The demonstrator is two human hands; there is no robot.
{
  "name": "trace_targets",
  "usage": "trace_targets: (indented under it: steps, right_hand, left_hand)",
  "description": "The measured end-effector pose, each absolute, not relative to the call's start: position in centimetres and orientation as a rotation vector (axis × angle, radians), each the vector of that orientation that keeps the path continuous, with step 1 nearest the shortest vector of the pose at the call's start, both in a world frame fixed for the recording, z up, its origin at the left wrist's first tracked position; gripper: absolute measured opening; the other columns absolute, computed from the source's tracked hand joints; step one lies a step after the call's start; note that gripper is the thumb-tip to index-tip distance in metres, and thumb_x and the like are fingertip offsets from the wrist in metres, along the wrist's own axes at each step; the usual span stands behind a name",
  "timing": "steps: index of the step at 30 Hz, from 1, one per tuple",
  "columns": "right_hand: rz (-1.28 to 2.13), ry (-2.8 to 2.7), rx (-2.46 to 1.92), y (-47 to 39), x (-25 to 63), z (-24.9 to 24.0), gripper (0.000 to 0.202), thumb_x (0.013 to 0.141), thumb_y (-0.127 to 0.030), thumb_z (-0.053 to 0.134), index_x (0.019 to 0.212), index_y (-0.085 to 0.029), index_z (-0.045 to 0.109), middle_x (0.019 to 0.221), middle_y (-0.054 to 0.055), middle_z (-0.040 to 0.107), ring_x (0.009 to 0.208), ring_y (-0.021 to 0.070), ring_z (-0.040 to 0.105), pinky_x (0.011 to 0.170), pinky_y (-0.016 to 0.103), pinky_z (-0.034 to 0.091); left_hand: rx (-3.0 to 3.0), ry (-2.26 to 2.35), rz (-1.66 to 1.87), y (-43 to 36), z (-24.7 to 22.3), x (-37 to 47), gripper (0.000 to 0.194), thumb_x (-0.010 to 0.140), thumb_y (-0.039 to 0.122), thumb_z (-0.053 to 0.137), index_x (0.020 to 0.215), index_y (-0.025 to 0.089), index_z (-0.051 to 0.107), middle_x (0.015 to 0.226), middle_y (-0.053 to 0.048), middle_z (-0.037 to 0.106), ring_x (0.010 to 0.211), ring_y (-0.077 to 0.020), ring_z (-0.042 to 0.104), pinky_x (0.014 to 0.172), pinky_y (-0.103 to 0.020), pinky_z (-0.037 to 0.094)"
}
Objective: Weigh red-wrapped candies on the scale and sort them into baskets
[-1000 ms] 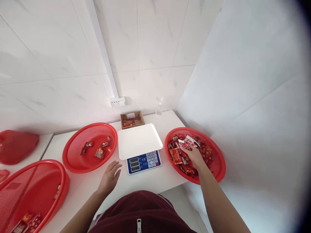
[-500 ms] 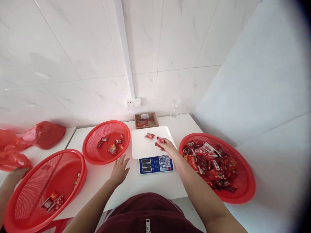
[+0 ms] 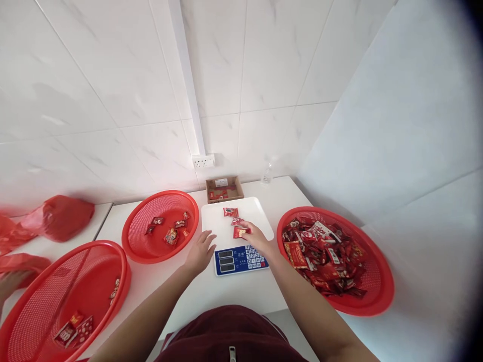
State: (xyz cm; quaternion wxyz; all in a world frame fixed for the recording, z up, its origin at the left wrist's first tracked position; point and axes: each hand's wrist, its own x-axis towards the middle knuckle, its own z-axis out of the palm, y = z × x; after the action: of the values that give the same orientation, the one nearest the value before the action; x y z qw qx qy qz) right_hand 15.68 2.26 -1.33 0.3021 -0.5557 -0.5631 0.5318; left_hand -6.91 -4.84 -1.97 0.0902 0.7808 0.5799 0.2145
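A digital scale with a blue keypad panel (image 3: 226,261) carries a white pan (image 3: 215,226). At the back of the pan lies a small red snack packet (image 3: 230,212). Two more red packets sit closer to me: a middle packet (image 3: 237,221) and a front packet (image 3: 238,233). My right hand (image 3: 256,238) reaches over the pan from the right, its thumb and fingers closed on the front packet and its fingertips against the middle one. Holding nothing, my left hand (image 3: 201,255) hovers by the pan's left front corner, fingers apart.
On the right, a red basket (image 3: 383,296) is heaped with red packets. Two red baskets on the left, a rear one (image 3: 138,221) and a front one (image 3: 26,311), hold several packets. Behind stand a cardboard box (image 3: 239,193) and clear bottle (image 3: 267,173). Another person's hand (image 3: 13,281) touches red plastic.
My right hand has lowered its two packets onto the pan, nearer the front. My left hand has moved right, toward the scale. The other person's red plastic bag has shifted.
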Motion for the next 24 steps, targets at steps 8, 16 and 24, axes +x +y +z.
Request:
trace_targets:
  steps: [8, 16, 24]
  right_hand:
    - [1.286, -1.507, -1.516, 0.4, 18.6, -0.6, 0.041, 0.065, -0.008, 0.047, 0.1, -0.022, 0.063, 0.101, 0.003, 0.066, 0.097, 0.018, 0.06, 0.09, 0.033, 0.044]
    - [1.018, -1.11, -1.7, -3.8, 32.1, -0.1, 0.057, 0.072, -0.024, 0.051, 0.129, -0.024, 0.044, 0.131, 0.006, 0.053, 0.114, 0.0188, 0.053, 0.094, 0.033, 0.043]
    - [0.941, -1.409, -2.433, -5.8, 38.5, -4.4, 0.045, 0.069, -0.029, 0.061, 0.112, -0.017, 0.061, 0.114, 0.013, 0.06, 0.107, 0.0264, 0.056, 0.09, 0.033, 0.041]
  left_hand:
    - [2.38, 1.49, 0.373, 2.8, -1.3, -1.1, 0.04, 0.086, 0.02, 0.045, 0.125, 0.023, 0.049, 0.136, -0.01, 0.045, 0.127, -0.025, 0.039, 0.104, -0.044, 0.035]
    - [2.219, 1.448, 0.34, 4.4, -2.6, -0.1, 0.023, 0.081, 0.018, 0.05, 0.098, 0.022, 0.065, 0.126, -0.01, 0.05, 0.113, -0.0278, 0.05, 0.096, -0.045, 0.04]
    - [1.721, 1.577, 0.596, 0.2, -0.9, -2.3, 0.027, 0.089, 0.037, 0.035, 0.104, 0.021, 0.051, 0.086, -0.003, 0.064, 0.073, -0.0159, 0.062, 0.068, -0.03, 0.051]
